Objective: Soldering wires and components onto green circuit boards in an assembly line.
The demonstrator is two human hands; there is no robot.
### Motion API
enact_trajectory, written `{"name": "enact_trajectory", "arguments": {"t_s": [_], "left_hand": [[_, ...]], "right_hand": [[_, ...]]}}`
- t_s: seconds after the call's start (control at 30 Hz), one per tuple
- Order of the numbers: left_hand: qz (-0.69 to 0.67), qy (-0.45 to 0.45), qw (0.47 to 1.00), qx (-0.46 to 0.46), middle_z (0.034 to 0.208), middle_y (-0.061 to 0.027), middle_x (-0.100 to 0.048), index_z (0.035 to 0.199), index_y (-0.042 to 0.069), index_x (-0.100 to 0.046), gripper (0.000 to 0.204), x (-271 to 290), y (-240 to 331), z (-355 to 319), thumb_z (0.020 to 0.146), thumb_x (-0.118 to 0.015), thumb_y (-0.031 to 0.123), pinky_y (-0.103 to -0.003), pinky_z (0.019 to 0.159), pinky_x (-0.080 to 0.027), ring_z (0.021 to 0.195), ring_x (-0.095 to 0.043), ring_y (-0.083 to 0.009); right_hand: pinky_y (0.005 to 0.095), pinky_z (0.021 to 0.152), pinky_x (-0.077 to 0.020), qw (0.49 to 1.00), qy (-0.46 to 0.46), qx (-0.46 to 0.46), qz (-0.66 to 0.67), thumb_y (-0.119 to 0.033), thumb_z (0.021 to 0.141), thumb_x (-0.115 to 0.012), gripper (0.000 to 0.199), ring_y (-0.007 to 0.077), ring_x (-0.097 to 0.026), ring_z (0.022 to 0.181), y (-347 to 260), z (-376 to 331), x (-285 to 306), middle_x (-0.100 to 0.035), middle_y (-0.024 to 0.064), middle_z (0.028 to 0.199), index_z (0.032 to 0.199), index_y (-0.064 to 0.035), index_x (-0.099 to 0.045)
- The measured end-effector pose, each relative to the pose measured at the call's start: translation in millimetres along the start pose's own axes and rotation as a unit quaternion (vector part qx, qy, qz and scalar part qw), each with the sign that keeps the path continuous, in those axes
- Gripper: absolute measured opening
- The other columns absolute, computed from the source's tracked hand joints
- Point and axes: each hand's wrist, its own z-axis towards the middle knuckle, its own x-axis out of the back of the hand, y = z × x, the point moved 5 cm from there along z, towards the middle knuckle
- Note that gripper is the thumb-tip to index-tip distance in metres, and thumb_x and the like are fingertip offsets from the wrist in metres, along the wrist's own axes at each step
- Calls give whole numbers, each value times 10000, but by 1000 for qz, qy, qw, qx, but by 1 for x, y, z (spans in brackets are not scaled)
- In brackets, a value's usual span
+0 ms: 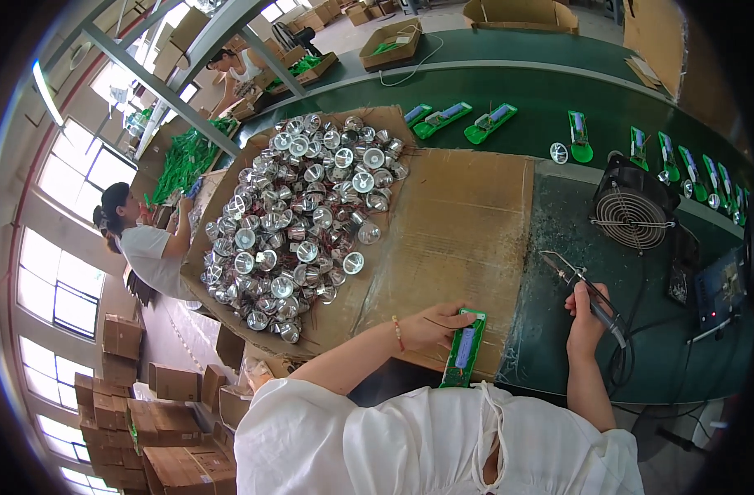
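My left hand (433, 327) grips a green plastic housing (457, 373) by its upper end, close to my body. Inside it lies a blue-violet cylinder (465, 346) that looks like a battery. To the right, my right hand (587, 320) is closed around the handle of a soldering iron (614, 327). Its thin metal tip points up and to the left, over the green bench and apart from the housing. A curved metal piece runs along the front of the iron.
A large carton (202, 285) at left holds a heap of silvery reflector cups (307, 206) with thin wires. Flattened cardboard (459, 223) covers mid-bench. Several green housings (579, 136) line the far belt beside a loose cup (558, 153). A fan (631, 219) and powered box (721, 289) stand right. Co-workers sit left.
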Motion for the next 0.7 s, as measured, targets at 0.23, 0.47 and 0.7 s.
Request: {"name": "enact_trajectory", "arguments": {"t_s": [0.23,0.47,0.7], "left_hand": [[-151,-100,982,58,802,14,-561,998,125,-547,309,-22,-15,-2,912,-472,412,-268,597,-455,690,-532,-88],[-231,84,968,48,793,-25,-577,911,93,-550,310,-38,-27,-5,887,-519,400,-261,587,-483,680,-580,-118],[-100,101,987,-72,762,-70,-581,900,-15,-533,464,-68,-12,11,805,-628,429,-232,537,-455,634,-561,-104]], "right_hand": [[186,521,-379,1000,-1,0,9,-161,842,-603,149,64,-499,557,0,-1,2,-541,15,637,799,-41,-525],[183,512,-373,1000,-5,-7,10,-173,848,-599,166,61,-495,548,0,-1,1,-540,17,629,796,-39,-517],[173,420,-355,994,-103,-1,-21,-207,899,-519,186,72,-507,468,-24,-36,-26,-544,26,561,927,-26,-486]]}}
